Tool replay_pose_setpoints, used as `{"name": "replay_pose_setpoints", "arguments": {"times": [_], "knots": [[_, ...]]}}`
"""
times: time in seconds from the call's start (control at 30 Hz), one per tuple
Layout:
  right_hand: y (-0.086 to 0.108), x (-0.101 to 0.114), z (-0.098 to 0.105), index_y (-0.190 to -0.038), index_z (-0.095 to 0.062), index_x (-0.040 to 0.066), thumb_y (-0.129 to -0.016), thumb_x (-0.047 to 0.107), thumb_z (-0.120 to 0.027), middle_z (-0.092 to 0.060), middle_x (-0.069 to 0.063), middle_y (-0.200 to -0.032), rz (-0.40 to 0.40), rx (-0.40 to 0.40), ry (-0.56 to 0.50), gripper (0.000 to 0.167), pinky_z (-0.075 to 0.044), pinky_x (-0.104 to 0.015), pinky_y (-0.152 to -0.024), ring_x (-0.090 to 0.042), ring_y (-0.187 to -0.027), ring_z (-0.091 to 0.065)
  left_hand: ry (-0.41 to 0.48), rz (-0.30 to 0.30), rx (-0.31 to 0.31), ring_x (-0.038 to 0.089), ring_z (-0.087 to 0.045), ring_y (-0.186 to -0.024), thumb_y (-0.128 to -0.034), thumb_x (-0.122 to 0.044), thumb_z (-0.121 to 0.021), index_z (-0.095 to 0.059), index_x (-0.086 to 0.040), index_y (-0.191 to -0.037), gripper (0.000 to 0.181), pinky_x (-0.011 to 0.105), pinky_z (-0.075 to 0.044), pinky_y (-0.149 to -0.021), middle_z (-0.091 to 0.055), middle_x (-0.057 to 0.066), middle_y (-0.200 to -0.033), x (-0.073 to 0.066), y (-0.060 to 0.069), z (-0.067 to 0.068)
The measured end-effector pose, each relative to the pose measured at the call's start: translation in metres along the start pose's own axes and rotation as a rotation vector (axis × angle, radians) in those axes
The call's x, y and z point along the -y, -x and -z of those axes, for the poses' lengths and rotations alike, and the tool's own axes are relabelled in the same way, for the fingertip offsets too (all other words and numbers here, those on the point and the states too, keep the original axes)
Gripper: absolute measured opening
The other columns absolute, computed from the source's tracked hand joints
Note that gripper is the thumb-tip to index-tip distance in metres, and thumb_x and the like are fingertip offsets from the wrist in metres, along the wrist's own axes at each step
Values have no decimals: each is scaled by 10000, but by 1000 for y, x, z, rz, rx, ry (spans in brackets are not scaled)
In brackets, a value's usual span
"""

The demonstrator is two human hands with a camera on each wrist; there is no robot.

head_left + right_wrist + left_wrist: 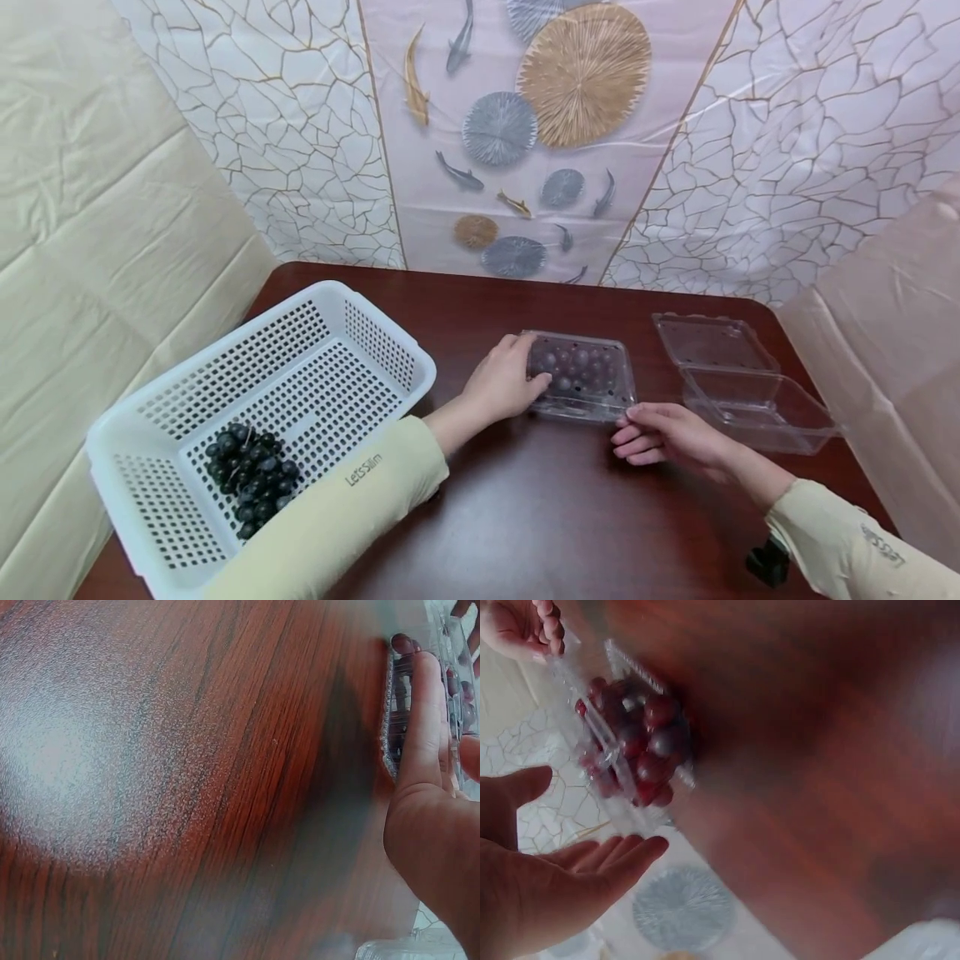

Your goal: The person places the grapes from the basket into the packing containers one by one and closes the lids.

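A reddish-brown wood-grain table (510,517) spreads before the person. At nine o'clock from its middle sits a white perforated plastic basket (300,425); at three o'clock, an unlidded-looking clear clamshell box (750,387) lies hinged wide. Between them is the filled clear clamshell (581,407), its vented lid lying over the fruit; whether it is latched I cannot tell. The left hand (510,379) is at the filled box's nine o'clock end, thumb and fingers spread apart, thumb at the lid's edge. The right hand (663,433), at four o'clock, pinches the near corner. The hands stand apart, the box between them. Dark grapes (255,471) are heaped in the basket toward seven o'clock; reddish-purple grapes (573,367) show through the lid.
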State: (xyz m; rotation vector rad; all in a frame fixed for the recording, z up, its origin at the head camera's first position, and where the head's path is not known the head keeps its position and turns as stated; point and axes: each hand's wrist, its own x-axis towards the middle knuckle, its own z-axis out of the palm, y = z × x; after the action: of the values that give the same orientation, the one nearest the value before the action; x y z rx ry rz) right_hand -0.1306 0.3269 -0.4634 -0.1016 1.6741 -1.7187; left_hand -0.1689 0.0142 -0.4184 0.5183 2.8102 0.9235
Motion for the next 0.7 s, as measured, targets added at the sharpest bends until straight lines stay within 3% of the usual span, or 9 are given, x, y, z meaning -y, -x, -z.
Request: {"name": "replay_pose_setpoints", "arguments": {"times": [0.1,0.13,0.17,0.33,0.37,0.43,0.57,0.63,0.7], "knots": [[0,0,2,-1274,-605,-76,-1179,186,-399,-784,-116,-1119,6,2,1,347,-639,-398,-900,-219,-1008,-789,135,58,-93,342,-590,-1354,-1028,-305,-696,-471,-80,-1601,656,498,-520,-1091,-561,164,-1507,6,5,-9],[0,0,2,-1277,-603,-76,-1180,186,-397,-784,-113,-1117,6,0,3,348,-639,-397,-899,-219,-1007,-789,171,61,-135,317,-608,-1316,-1021,-330,-697,-477,-88,-1598,664,478,-533,-1067,-578,149,-1477,17,0,-23],[0,0,2,-1278,-603,-76,-1180,187,-396,-784,-110,-1116,6,-2,5,348,-639,-396,-898,-219,-1006,-789,217,72,-163,308,-625,-1279,-1009,-314,-704,-496,-76,-1581,654,472,-541,-1047,-598,147,-1435,19,2,-26],[0,0,3,-1277,-596,-80,-1180,190,-397,-785,-107,-1113,8,-2,9,350,-640,-385,-892,-214,-1004,-789,372,151,-234,274,-679,-1102,-983,-241,-723,-533,-5,-1514,611,449,-548,-1005,-662,135,-1225,27,9,-38],[0,0,3,-1276,-596,-81,-1180,192,-400,-785,-107,-1113,7,-2,9,351,-640,-384,-893,-213,-1004,-789,409,188,-220,295,-716,-1055,-981,-198,-725,-540,16,-1493,586,454,-551,-1002,-680,141,-1187,19,16,-30],[0,1,3,-1275,-596,-84,-1180,195,-400,-786,-109,-1113,6,-2,9,354,-639,-384,-896,-212,-1005,-789,501,249,-195,309,-755,-946,-988,-196,-725,-550,12,-1468,552,446,-596,-935,-715,123,-1116,20,19,-33],[0,1,3,-1279,-588,-100,-1178,202,-408,-788,-108,-1110,-1,-12,21,366,-637,-385,-900,-206,-999,-790,813,361,-131,353,-791,-807,-1002,-141,-717,-569,22,-1391,448,394,-658,-672,-724,134,-1043,22,21,-37],[0,1,3,-1279,-589,-102,-1177,206,-415,-788,-108,-1110,-7,-19,22,368,-637,-386,-900,-203,-994,-790,944,402,-119,366,-792,-863,-997,-107,-717,-576,34,-1348,403,374,-655,-626,-717,159,-1040,22,21,-38],[-1,1,2,-1279,-590,-103,-1176,205,-418,-786,-111,-1111,-6,-20,22,368,-637,-385,-901,-200,-990,-790,1004,427,-110,375,-795,-886,-997,-100,-716,-584,37,-1317,372,356,-653,-627,-718,166,-1048,23,21,-38]]}}
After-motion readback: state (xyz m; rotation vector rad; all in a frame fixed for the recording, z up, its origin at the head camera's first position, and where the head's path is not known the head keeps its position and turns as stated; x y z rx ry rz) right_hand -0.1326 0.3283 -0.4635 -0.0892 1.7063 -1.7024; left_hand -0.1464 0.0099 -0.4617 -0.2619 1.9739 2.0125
